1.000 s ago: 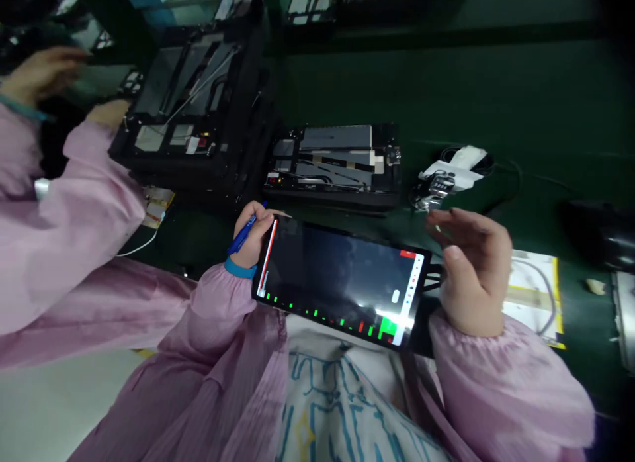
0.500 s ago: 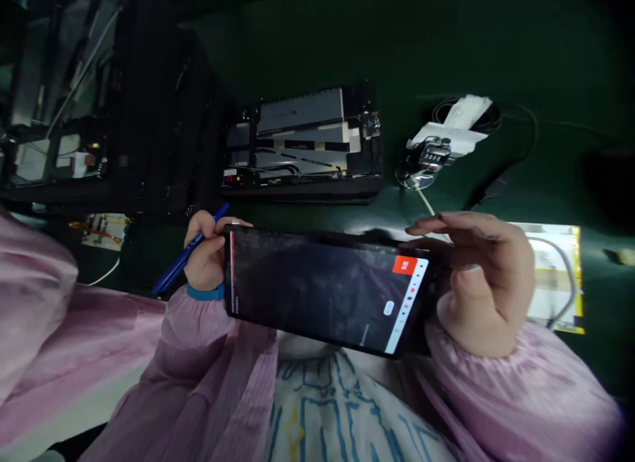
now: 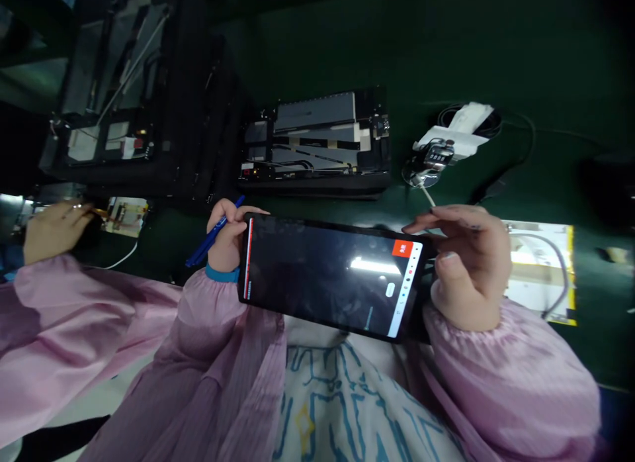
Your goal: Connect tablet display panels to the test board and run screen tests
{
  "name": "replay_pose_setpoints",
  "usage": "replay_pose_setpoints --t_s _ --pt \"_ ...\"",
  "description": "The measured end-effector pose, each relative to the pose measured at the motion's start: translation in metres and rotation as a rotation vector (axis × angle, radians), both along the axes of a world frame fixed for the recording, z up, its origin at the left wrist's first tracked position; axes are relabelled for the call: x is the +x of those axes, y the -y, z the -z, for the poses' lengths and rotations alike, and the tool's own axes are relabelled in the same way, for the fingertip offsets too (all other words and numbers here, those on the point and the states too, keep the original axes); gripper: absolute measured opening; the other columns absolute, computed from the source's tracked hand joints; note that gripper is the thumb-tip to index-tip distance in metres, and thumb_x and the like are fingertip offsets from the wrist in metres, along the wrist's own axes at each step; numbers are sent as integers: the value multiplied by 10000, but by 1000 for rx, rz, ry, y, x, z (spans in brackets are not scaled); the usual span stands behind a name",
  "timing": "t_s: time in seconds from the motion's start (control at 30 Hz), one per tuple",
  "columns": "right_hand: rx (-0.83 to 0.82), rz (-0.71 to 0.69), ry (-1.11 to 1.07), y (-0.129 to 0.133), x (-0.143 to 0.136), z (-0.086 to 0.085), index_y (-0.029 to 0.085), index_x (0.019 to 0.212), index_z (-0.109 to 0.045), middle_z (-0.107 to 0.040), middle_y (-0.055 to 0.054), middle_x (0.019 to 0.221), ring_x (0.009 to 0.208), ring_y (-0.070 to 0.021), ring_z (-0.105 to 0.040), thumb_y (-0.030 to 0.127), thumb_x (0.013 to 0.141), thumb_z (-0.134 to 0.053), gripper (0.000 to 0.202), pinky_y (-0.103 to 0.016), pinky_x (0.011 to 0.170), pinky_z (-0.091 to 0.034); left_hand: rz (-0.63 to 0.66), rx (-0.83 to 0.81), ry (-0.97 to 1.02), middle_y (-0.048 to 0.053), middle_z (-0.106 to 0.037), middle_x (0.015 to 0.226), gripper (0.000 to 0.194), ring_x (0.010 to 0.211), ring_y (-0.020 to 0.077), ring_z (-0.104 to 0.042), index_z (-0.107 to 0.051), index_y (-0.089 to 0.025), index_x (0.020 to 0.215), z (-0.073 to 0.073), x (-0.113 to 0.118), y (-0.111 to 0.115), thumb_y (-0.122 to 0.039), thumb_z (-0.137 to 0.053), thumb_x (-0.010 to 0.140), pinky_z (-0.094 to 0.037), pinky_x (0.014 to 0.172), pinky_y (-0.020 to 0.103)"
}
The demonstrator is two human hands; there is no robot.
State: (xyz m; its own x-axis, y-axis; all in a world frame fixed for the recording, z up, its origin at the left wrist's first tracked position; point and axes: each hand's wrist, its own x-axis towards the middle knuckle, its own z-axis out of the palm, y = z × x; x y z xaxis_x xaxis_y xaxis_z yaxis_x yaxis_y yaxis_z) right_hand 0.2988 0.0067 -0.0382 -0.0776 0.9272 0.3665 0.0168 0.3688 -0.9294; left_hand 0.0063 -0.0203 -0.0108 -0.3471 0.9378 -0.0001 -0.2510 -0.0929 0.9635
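A black tablet [image 3: 322,277] with a lit screen is held tilted over my lap, a red block and a white icon strip at its right end. My left hand [image 3: 225,240] grips the tablet's left edge between thumb and fingers, and a blue pen [image 3: 211,243] is tucked in the same hand. At the tablet's right end, my right hand [image 3: 469,263] has its thumb and fingers around the edge; the exact contact is partly hidden. Beyond the tablet lies a black tray-like stack [image 3: 317,184] with an opened device [image 3: 317,141] showing grey inner parts.
Taller black stacks [image 3: 183,118] stand at the left. Another person's hand [image 3: 57,230] is near a small board [image 3: 126,216]. A metal code lock [image 3: 436,156] with cables sits at the back right, and a yellow-edged sheet [image 3: 540,270] lies right of my right hand.
The view has shifted, with the stacks now further right. The other person's hand has come into sight at the left. A bright reflection now shows on the tablet, which both my hands still hold.
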Motion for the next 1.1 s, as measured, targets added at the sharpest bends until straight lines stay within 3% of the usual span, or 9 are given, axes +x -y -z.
replay_pose_setpoints --t_s 0.1,0.3,0.53,0.67,0.87,1.1 --pt "63 -26 -30 -1 -1 2 250 1158 -598 -530 -76 1000 848 -219 -605 387 821 -610 364 -401 724 -501 -3 -22 -36 10 -719 742 241 691 210 -670 -347 -221 707 0 -1 1 -149 -553 604 -526 582 309" --pt "45 -40 -8 -1 0 1 253 1150 -597 -517 -76 1037 862 -208 -615 381 832 -606 343 -350 659 -500 -15 -58 -12 12 -693 714 281 682 219 -662 -315 -221 715 2 1 -1 -132 -556 602 -514 623 332" --pt "49 -57 26 -1 1 -1 238 1154 -588 -508 -88 1067 887 -207 -613 383 846 -611 341 -352 701 -512 -13 -32 -6 14 -704 741 254 755 254 -670 -352 -225 724 8 -1 0 -97 -541 611 -513 678 372" --pt "45 -69 57 -1 1 -1 234 1160 -581 -502 -88 1081 891 -206 -616 374 840 -619 351 -361 700 -516 -15 -32 -10 13 -697 721 252 727 233 -667 -350 -220 719 9 -2 -1 -105 -542 602 -510 660 345" --pt "15 -37 132 0 0 -1 270 1141 -554 -510 -81 1092 906 -237 -607 481 827 -601 381 -404 668 -536 -7 -11 -20 17 -699 709 256 712 218 -674 -354 -213 714 8 -3 -1 -102 -553 597 -501 630 304" --pt "61 -63 183 -1 1 1 268 1168 -543 -505 -69 1082 943 -239 -597 441 821 -607 393 -399 721 -534 1 -5 -33 11 -700 705 250 734 217 -692 -374 -208 708 10 -6 -1 -114 -580 600 -510 646 300"
